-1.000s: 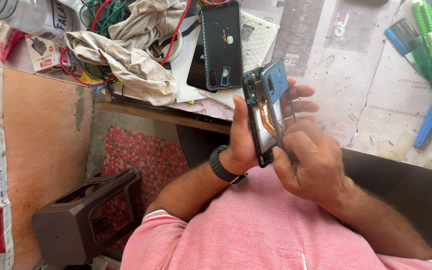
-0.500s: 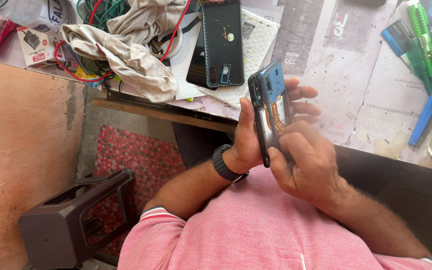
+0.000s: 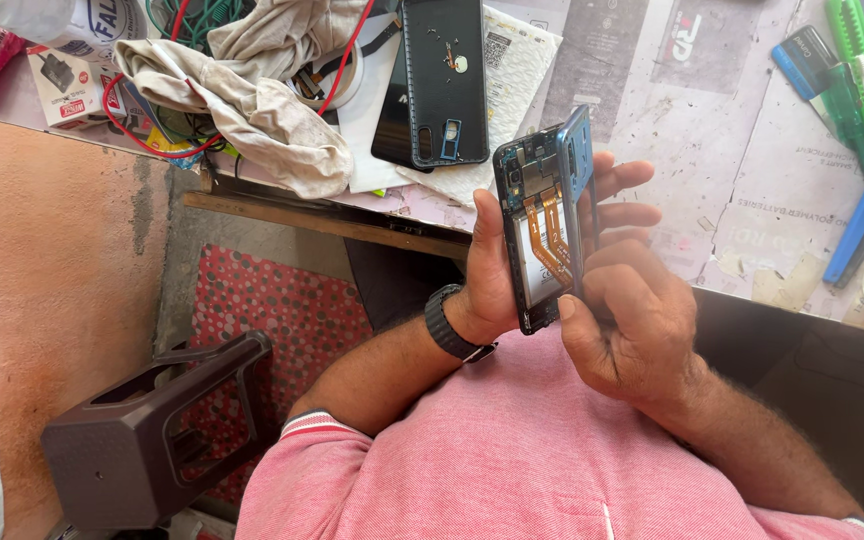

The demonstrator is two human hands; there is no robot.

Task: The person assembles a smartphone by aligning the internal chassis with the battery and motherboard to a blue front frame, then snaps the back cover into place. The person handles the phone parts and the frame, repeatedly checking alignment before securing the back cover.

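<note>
Left hand clamps the opened phone upright, right hand pinching its edge, dark case beyond on the desk

Bright, even daylight, soft shadows, sharp focus; edges perhaps slightly stretched.

One opened phone, one black phone case, one crumpled cloth, one dark stool, one wristwatch, two hands.

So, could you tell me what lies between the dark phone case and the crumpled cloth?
In the head view, white paper lies between the phone case and the cloth.
</note>
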